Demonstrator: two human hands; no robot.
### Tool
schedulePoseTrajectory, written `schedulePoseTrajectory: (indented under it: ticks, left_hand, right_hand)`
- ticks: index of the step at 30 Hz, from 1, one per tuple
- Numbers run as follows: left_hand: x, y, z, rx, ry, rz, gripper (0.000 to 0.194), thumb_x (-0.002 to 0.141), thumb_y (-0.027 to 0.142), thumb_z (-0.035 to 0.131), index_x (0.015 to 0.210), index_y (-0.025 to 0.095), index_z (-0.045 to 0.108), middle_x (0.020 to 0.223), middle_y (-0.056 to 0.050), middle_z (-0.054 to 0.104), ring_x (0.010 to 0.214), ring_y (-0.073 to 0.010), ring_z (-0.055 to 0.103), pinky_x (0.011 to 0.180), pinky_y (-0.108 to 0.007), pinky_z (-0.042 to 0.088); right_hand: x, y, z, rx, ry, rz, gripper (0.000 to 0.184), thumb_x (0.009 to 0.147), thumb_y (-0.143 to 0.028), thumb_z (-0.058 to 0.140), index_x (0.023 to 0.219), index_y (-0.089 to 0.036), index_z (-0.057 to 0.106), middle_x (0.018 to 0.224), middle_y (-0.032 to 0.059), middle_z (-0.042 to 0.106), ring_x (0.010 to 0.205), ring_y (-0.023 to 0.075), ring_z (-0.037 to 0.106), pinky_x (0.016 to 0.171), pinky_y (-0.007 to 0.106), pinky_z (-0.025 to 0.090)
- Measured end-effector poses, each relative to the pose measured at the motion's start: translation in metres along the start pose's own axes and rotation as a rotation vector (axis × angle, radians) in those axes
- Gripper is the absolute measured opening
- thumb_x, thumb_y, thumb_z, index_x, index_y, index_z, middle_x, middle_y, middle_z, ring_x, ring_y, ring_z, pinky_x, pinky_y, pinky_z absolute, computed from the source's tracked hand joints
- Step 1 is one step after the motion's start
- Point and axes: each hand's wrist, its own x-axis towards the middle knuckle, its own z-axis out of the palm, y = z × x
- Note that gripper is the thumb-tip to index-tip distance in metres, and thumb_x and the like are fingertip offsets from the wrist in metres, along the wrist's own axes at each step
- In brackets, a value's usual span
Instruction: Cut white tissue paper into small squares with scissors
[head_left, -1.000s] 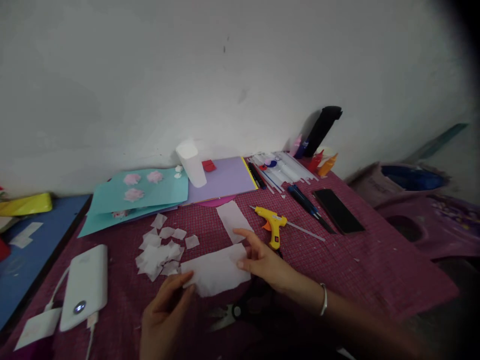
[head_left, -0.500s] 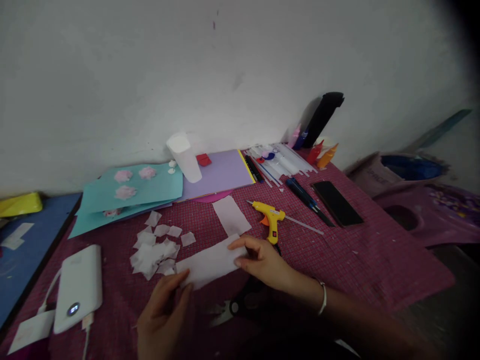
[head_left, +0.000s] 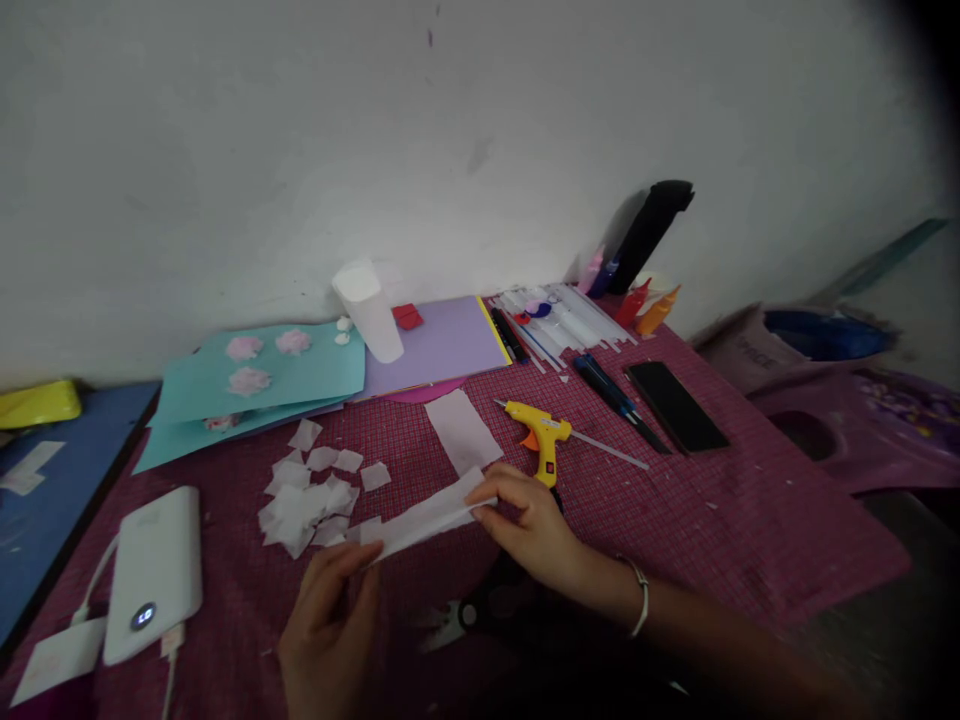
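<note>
A white strip of thin paper [head_left: 427, 516] is stretched between my two hands, its near edge bent up into a narrow fold. My left hand [head_left: 330, 610] pinches the left end between thumb and fingers. At the right end, my right hand [head_left: 529, 525] grips the strip the same way. Small cut squares of white paper [head_left: 300, 505] lie in a loose pile just beyond my left hand. Another white paper strip [head_left: 461, 430] rests flat behind the held one. Below the hands, dark-handled scissors [head_left: 469, 615] lie in shadow on the red checked cloth.
A yellow glue gun [head_left: 546, 435] with a glue stick stands right of the strip. Beyond it are a blue cutter [head_left: 611, 395] and a phone [head_left: 675, 405]. A white power bank [head_left: 154, 575] with cables sits left. Turquoise paper [head_left: 322, 385] with pink tufts lies behind.
The held paper has gone from broad and flat to narrower, with its near edge folded up. Both hands still grip its ends, having shifted only slightly.
</note>
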Motion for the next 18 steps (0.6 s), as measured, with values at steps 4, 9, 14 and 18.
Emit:
schedulePoseTrajectory:
  ticks: [4, 9, 14, 18]
  left_hand:
    - [0.007, 0.010, 0.000, -0.170, -0.047, -0.169, 0.013, 0.068, 0.032, 0.075, 0.068, 0.022, 0.065, 0.115, 0.000, 0.061, 0.111, -0.0189, 0.052, 0.086, -0.021, 0.042]
    - [0.022, 0.013, 0.015, -0.602, -0.022, -0.500, 0.019, 0.065, 0.030, 0.076, 0.074, 0.022, 0.061, 0.065, 0.006, 0.059, 0.052, -0.0088, 0.051, 0.047, -0.017, 0.044]
    - [0.026, -0.003, 0.031, -0.968, -0.023, -0.652, 0.033, 0.059, 0.045, 0.078, 0.076, 0.021, 0.063, 0.070, 0.001, 0.066, 0.060, -0.0160, 0.061, 0.050, -0.026, 0.052]
    - [0.009, -0.012, 0.042, -0.923, -0.158, -0.702, 0.039, 0.051, 0.039, 0.084, 0.074, 0.016, 0.063, 0.067, -0.003, 0.068, 0.058, -0.0174, 0.062, 0.053, -0.029, 0.052]
  right_hand:
    - [0.003, -0.002, -0.002, 0.042, -0.042, 0.037, 0.011, 0.075, -0.010, 0.058, 0.075, -0.020, 0.064, 0.101, 0.0046, 0.056, 0.098, 0.0186, 0.054, 0.084, 0.032, 0.041]
    - [0.007, 0.003, 0.003, 0.368, -0.204, 0.483, 0.012, 0.071, -0.029, 0.062, 0.071, -0.019, 0.055, 0.060, -0.0051, 0.051, 0.051, 0.0097, 0.048, 0.050, 0.023, 0.039]
    - [0.006, 0.007, 0.016, 0.625, -0.193, 0.731, 0.031, 0.063, -0.041, 0.070, 0.075, -0.018, 0.053, 0.052, -0.0080, 0.051, 0.038, 0.0059, 0.043, 0.039, 0.019, 0.035]
    - [0.008, 0.007, 0.027, 0.534, -0.188, 0.700, 0.026, 0.067, -0.040, 0.065, 0.074, -0.019, 0.051, 0.054, -0.0074, 0.051, 0.040, 0.0069, 0.044, 0.040, 0.020, 0.036]
